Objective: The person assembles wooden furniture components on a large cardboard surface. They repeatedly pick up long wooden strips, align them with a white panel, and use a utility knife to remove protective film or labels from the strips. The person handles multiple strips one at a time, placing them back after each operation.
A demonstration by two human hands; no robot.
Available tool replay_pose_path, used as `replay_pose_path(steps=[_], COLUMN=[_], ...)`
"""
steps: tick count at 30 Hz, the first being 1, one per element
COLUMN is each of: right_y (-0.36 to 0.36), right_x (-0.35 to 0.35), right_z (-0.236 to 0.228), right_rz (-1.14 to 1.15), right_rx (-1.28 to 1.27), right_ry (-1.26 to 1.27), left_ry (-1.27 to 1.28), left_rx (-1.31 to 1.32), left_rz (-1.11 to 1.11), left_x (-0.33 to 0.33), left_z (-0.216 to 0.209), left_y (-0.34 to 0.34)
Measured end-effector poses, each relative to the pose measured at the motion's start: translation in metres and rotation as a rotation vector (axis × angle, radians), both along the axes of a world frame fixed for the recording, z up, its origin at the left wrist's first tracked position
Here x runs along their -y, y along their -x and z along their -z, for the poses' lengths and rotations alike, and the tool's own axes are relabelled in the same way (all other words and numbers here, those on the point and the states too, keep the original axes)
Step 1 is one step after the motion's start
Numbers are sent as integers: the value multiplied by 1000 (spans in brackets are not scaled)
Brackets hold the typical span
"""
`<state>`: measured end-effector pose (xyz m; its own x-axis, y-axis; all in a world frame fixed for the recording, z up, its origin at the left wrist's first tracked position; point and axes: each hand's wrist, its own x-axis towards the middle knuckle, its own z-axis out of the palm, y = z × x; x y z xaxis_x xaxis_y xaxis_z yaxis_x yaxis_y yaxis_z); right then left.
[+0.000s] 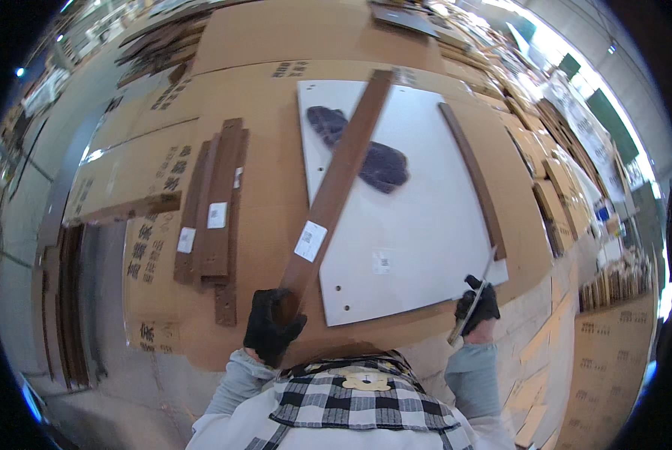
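Observation:
My left hand (273, 325), in a black glove, is closed round the near end of a long brown board (349, 159). A white label sits on that board, which slants up and right over a white panel (407, 234) and across a dark purple cloth (385, 166). My right hand (478, 304), also gloved in black, grips a thin, pale, blade-like tool (488, 271) pointing up and away, near the panel's lower right corner. Close to the tool's tip ends a narrow brown strip (475, 180), lying along the panel's right edge.
Several brown boards (214, 214) with labels lie stacked on the cardboard (268, 187) to the left. Another board (126, 208) lies farther left. Stacks of cardboard-wrapped pieces (550, 202) line the right side. Dark planks (163, 45) are piled at the far left.

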<state>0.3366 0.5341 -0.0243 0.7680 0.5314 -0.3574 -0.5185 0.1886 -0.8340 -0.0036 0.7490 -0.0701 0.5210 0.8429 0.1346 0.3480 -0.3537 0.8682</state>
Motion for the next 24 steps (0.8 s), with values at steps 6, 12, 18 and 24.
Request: replay_pose_path(steps=[6,12,18,24], right_y=[-2,3,-53,-229], right_x=[1,22,32,35], right_z=[0,17,65,101], right_rz=[-57,-87,-53,264], right_rx=[-3,52,413,1312], right_ry=[-123,112,427,1204], left_ry=[-249,-463,-322,-193], left_rx=[-80,-244,-184,-203], left_rz=[403,548,-29,-414], left_x=[-4,14,29,-6], left_z=[-3,-1,3,38], left_y=[-42,-68,-57,-51])
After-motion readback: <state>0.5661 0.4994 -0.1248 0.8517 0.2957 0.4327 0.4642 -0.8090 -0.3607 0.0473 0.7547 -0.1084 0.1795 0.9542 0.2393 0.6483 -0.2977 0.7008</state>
